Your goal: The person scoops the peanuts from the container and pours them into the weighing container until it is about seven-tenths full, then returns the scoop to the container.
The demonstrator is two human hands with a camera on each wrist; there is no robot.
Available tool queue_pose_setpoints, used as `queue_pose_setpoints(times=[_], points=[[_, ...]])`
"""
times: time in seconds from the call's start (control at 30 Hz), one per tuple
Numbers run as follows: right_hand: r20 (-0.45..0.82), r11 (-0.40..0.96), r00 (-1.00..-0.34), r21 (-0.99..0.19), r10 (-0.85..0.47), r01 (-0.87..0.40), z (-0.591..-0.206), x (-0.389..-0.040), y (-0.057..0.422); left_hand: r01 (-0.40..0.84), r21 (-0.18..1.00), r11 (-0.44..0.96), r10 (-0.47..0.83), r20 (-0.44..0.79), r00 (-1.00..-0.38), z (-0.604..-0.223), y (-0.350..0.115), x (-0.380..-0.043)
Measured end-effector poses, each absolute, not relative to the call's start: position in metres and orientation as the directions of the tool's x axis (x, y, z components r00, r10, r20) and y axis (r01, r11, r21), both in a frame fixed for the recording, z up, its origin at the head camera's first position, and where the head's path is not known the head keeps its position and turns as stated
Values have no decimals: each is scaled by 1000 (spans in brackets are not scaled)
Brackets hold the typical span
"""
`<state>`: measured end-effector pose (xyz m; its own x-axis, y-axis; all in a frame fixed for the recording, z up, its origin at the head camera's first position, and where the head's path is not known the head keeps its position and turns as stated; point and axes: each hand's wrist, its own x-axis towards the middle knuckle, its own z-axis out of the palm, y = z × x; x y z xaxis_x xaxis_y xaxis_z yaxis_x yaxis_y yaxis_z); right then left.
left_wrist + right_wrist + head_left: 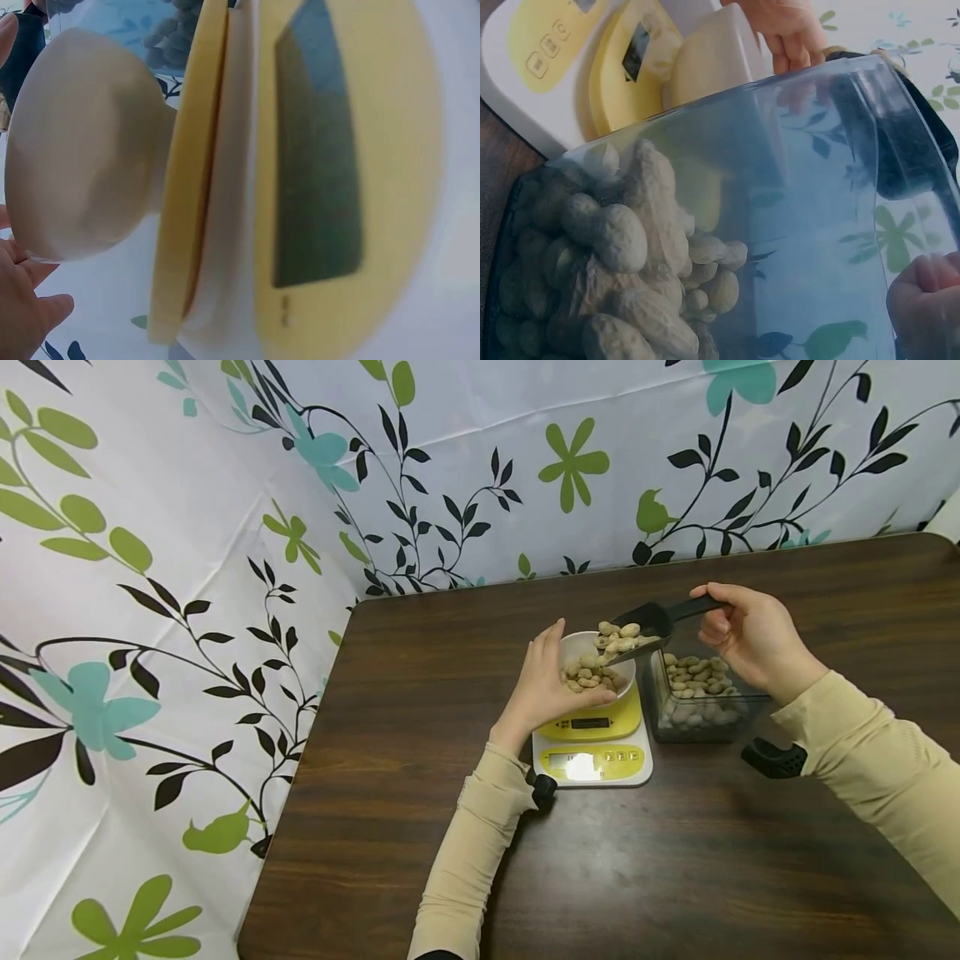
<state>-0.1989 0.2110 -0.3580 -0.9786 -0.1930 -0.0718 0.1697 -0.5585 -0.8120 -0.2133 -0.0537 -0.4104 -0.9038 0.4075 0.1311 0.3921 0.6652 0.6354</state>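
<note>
A small white bowl (576, 647) with unshelled peanuts in it stands on a yellow and white kitchen scale (592, 768). My left hand (551, 685) holds the bowl by its side, thumb at the near rim and fingers along the far-left rim. With my right hand (750, 631) I grip the handle of a black scoop (652, 620). Peanuts (621, 635) lie in the scoop, whose mouth tilts down over the bowl. In the left wrist view fingers (34, 277) touch the lower side of the bowl (82, 150), which rests on the yellow platform (187, 195).
Right of the scale is a clear plastic bin (697, 731) partly filled with peanuts (630, 277), below my right hand. All stand on a dark wooden table (390, 760). Behind and to the left hangs a white cloth (465, 452) printed with leaves and flowers.
</note>
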Motion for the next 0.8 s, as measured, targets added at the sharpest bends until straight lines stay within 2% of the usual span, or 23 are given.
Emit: queue_pose_setpoints(times=[0.43, 0.8], points=[[29, -263, -994, -965, -104, 0, -358, -192, 195, 385, 631, 674, 432, 86, -898, -416, -52, -212], [85, -253, -994, -965, -73, -64, -353, -189, 193, 392, 625, 675, 432, 96, -897, -418, -54, -210]])
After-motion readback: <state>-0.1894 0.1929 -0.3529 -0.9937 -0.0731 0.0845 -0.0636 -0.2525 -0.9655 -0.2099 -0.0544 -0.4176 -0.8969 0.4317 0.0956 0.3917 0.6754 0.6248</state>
